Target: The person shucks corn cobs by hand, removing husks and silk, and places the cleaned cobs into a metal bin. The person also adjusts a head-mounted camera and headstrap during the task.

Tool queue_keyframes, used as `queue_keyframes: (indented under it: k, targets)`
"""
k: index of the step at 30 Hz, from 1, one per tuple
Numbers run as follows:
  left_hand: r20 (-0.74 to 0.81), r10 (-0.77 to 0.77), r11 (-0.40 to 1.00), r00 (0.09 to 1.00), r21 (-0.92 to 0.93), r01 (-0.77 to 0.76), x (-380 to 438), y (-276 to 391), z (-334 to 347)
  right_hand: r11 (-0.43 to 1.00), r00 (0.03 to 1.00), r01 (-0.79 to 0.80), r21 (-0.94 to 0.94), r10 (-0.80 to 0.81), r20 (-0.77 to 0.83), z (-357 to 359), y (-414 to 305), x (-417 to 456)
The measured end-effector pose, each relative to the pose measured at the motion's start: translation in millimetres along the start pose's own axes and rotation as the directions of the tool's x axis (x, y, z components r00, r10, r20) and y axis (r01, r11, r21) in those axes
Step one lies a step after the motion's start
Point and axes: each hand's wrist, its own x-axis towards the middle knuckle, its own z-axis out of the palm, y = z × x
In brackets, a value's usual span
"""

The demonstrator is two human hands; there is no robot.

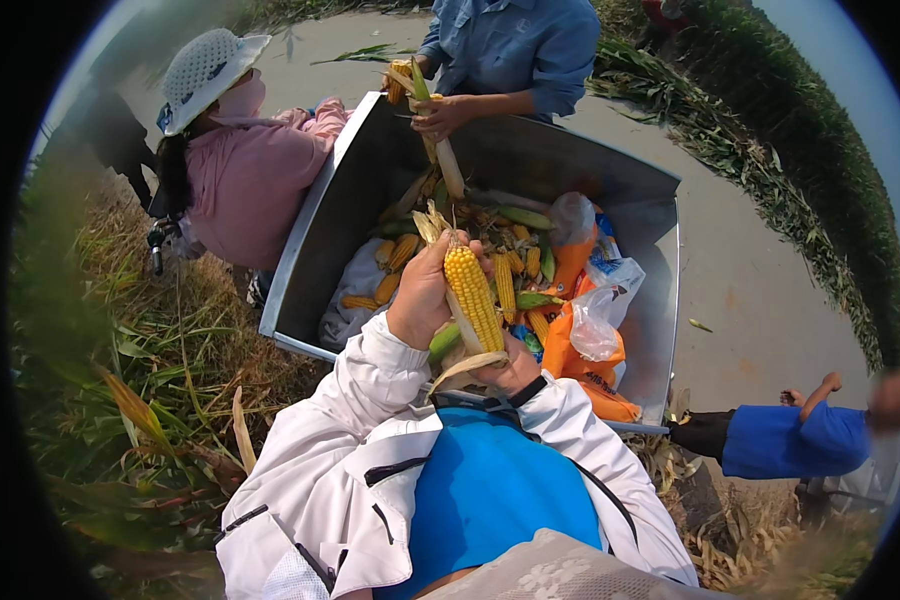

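A yellow corn cob (472,296) with its husk pulled back lies between my hands, over the near side of a metal cart bed. My left hand (424,285) grips its far end, where dry husk (430,223) sticks up past the fingers. At the near end my right hand (516,367) closes around the base, and a strip of peeled husk (469,367) hangs there. Part of the right hand is hidden behind cob and husk. Below, bare cobs (504,287) and green-husked ears (525,217) lie loose in the bed.
Metal walls (607,154) enclose the cart bed. Orange plastic bags (570,330) and a clear bag (600,315) fill its right side; a whitish sack (356,277) lies left. Opposite, a person in a blue shirt (510,45) holds corn. Another person (251,180) sits left; a third (795,442) stands right.
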Motion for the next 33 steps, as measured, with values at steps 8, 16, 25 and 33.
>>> queue_keyframes:
  k: [8, 16, 25, 33]
  targets:
    - [-0.344, 0.021, 0.995, 0.939, -0.086, -0.054, 16, -18, -34, 0.979, 0.944, 0.180, -0.096, -0.199, -0.263, 15, 23, 4]
    - [-0.391, 0.052, 0.974, 0.919, -0.185, -0.133, 6, -46, -10, 0.962, 0.915, 0.211, 0.174, -0.131, -0.382, 12, 22, 20]
    - [-0.158, 0.038, 0.927, 0.987, 0.376, 0.024, -18, -36, -53, 0.669, 0.918, 0.247, 0.701, 0.069, -0.390, -16, 33, 20]
    - [0.088, -0.288, 0.312, 0.954, 0.950, 0.007, -57, -76, -52, 0.617, 0.877, 0.418, 0.667, -0.081, -0.474, -76, 2, 33]
